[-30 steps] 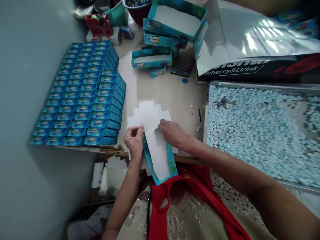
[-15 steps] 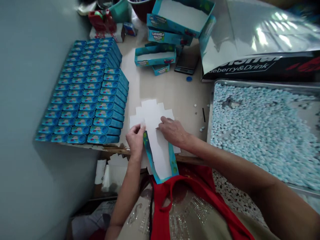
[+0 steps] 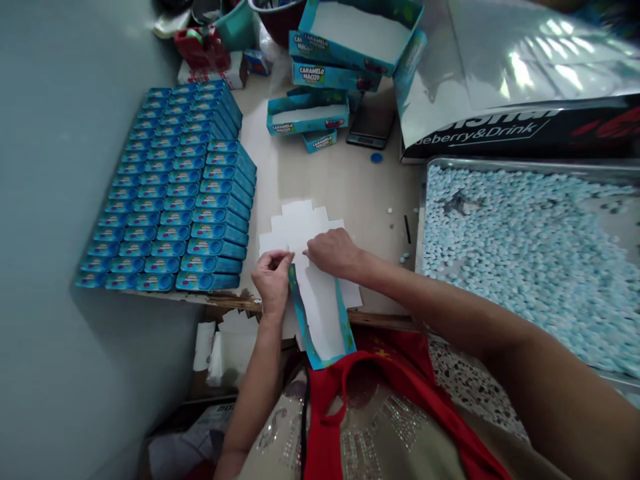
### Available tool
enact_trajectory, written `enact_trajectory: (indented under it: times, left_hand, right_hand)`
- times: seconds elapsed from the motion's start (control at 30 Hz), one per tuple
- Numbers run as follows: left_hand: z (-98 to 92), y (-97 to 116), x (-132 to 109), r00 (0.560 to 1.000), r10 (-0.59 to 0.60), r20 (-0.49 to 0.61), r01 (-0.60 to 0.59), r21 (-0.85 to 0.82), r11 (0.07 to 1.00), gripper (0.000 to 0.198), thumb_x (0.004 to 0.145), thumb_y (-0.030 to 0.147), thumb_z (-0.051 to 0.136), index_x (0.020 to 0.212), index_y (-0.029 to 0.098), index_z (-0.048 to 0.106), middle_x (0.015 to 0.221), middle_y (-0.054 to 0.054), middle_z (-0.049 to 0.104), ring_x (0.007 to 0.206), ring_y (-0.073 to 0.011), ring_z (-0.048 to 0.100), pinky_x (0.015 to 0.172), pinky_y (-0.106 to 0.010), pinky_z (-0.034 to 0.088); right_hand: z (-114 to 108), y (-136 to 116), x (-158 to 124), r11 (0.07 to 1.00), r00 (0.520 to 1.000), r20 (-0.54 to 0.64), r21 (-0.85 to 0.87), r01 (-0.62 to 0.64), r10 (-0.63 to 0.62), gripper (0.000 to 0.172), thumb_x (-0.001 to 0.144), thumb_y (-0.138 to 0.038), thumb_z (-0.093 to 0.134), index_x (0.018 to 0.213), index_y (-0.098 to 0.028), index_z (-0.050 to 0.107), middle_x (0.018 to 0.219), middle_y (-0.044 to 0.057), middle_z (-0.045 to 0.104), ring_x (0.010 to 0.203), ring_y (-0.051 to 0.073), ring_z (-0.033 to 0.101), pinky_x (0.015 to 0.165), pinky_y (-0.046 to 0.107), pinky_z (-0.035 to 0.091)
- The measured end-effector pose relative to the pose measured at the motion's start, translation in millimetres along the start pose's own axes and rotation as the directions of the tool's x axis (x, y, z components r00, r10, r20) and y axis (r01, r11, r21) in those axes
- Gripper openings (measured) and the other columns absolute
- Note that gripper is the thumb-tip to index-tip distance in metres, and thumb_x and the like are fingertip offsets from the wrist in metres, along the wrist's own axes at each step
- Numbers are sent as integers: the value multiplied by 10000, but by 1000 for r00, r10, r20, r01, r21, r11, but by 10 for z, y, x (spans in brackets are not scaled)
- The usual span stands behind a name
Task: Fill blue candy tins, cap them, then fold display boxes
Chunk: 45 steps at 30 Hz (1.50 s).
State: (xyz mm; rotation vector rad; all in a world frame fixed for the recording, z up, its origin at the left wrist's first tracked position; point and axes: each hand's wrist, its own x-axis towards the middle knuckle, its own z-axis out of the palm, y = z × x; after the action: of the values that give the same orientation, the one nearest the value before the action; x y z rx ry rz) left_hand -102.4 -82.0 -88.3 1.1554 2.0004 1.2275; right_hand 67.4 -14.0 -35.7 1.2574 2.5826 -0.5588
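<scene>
A partly folded cardboard box blank (image 3: 320, 313) lies at the table's front edge, white inside with blue side walls standing up. Its near end reaches over the edge against the red apron. Beneath and beyond it spreads a flat white stepped-edge cardboard sheet (image 3: 299, 217). With thumb and fingertips, my left hand (image 3: 271, 277) pinches the blank at the far end of its left wall. My right hand (image 3: 335, 253) is curled over the blank's far part, thumb tip close to the left fingertips. Whatever those right fingers grip is hidden beneath them.
Rows of small blue boxes (image 3: 170, 193) stand at left. Blue display trays (image 3: 307, 119) and a dark scale (image 3: 371, 127) sit at the back. At right lies a metal tray (image 3: 424, 220) of pale blue candies (image 3: 525, 267). A red tape dispenser (image 3: 203, 50) stands back left.
My right hand has shifted left across the blank towards my left hand, its fingers now more curled. The left hand keeps its pinch at nearly the same spot.
</scene>
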Motion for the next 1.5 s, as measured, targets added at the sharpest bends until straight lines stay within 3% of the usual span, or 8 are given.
enact_trajectory:
  times: [0.27,0.43,0.6,0.73,0.87,1.03,1.3,1.5]
  left_hand:
    - [-46,28,17,990,-139,19,124,337,933,223,793,334,861,948,201,772,786,-28,772,759,-229,718,752,-318,502]
    - [56,8,-21,998,-54,-21,57,304,951,114,879,314,750,880,205,780,824,-49,798,771,-233,719,770,-324,514]
    - [80,14,-82,999,19,-34,-12,192,981,125,887,306,766,826,197,765,817,-42,784,761,-203,706,747,-298,535]
    - [-60,26,-27,971,144,191,-172,138,975,138,890,340,787,890,204,809,932,-57,796,848,-209,729,772,-303,582]
    - [-172,-18,-61,900,195,390,-269,145,952,287,863,248,777,1144,235,836,1087,-68,813,1069,-255,741,1002,-385,591]
    - [-63,1,-290,987,57,151,-58,-1,998,394,923,399,755,1247,178,792,1208,-107,813,1107,-259,756,1019,-373,589]
    - [90,172,-336,1000,-10,16,10,4,1000,274,978,395,657,881,193,817,1080,-112,714,1102,-246,696,1050,-354,552]
    - [124,217,-337,988,-60,142,77,-116,990,249,1002,389,647,912,192,770,1205,-116,767,1278,-281,681,1138,-384,508]
  right_hand:
    - [56,-33,75,998,998,-18,-18,-56,56,370,1105,-369,540,1338,-142,717,1120,216,816,1084,329,783,820,365,529]
    - [32,-1,-24,990,992,46,-71,123,-120,503,1147,-240,375,1625,-318,510,1231,162,803,1103,295,780,777,351,497]
    - [-79,-20,-8,983,985,114,-113,144,-131,557,1132,-159,323,1645,-271,508,1228,192,798,1149,295,761,812,368,488]
    - [-46,62,-13,991,986,101,-19,134,-131,556,1126,-197,366,1664,-290,471,1319,170,770,1168,299,747,823,354,491]
    - [86,190,-150,965,999,-7,262,-29,32,834,994,-213,607,1734,-145,228,1319,197,759,1119,299,736,848,333,508]
    - [309,174,-372,886,976,-177,462,-28,123,329,1026,-151,531,1303,-153,708,1217,143,758,1124,245,703,955,312,492]
    - [468,127,-477,874,945,-264,485,-42,193,387,1107,-205,407,1279,-181,753,1231,128,703,1095,227,676,936,310,525]
    - [437,146,-396,838,930,-297,545,-23,218,346,1076,-214,460,1188,-165,783,1154,136,721,1065,240,678,943,329,526]
